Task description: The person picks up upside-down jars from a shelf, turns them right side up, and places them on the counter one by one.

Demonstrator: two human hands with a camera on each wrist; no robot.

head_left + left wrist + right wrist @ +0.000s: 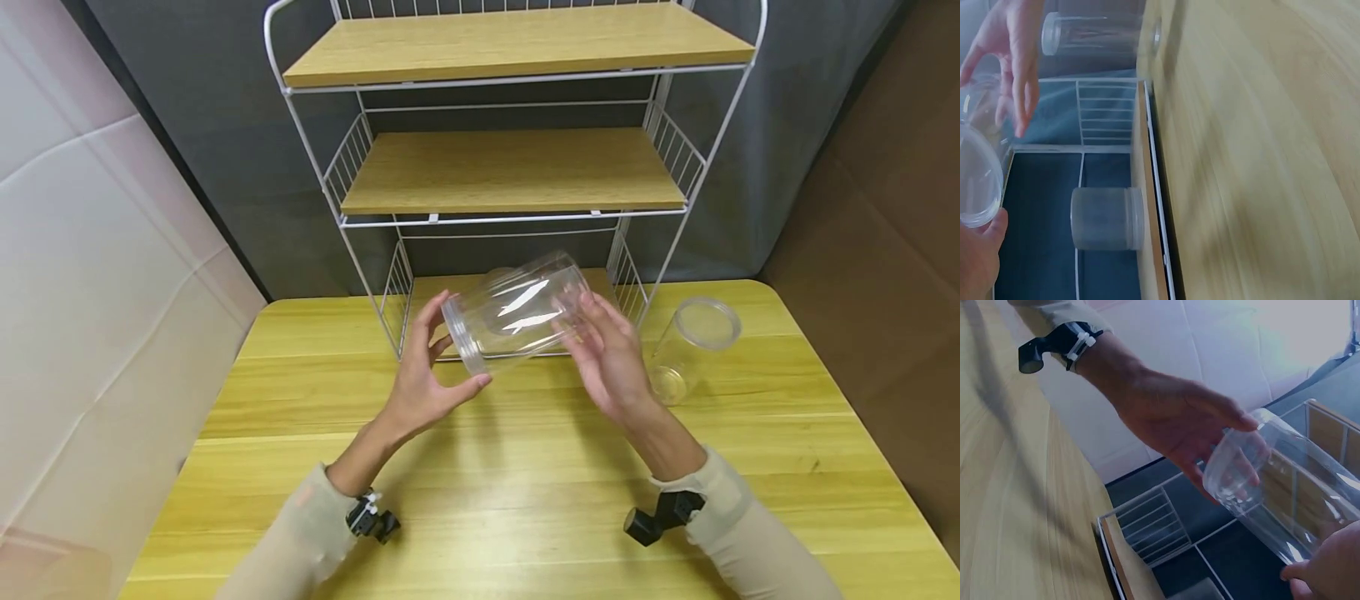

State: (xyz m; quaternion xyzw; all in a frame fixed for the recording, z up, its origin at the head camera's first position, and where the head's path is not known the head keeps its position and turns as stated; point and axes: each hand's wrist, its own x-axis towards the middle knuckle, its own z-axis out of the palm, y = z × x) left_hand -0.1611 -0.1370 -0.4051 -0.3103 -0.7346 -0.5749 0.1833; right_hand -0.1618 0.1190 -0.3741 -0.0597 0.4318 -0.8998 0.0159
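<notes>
A clear plastic jar point(517, 312) is held tilted in the air before the shelf rack, its ribbed lid end point(463, 335) down to the left. My left hand point(423, 379) grips that end, thumb below and fingers above; the right wrist view shows the same left hand point(1172, 415) around it. At the raised other end, my right hand point(615, 362) holds the jar between thumb and fingers. A second clear jar point(693, 333) stands upright on the table, right of the right hand. On the lowest shelf is a third jar point(1104, 219), mostly hidden behind the held one in the head view.
The white wire rack with wooden shelves point(510, 171) stands at the table's back edge, its middle shelf point(517, 187) just above and behind the hands. Yellow wooden table point(495, 508) spreads in front. A white panel point(112, 292) borders the left, a brown one point(892, 217) the right.
</notes>
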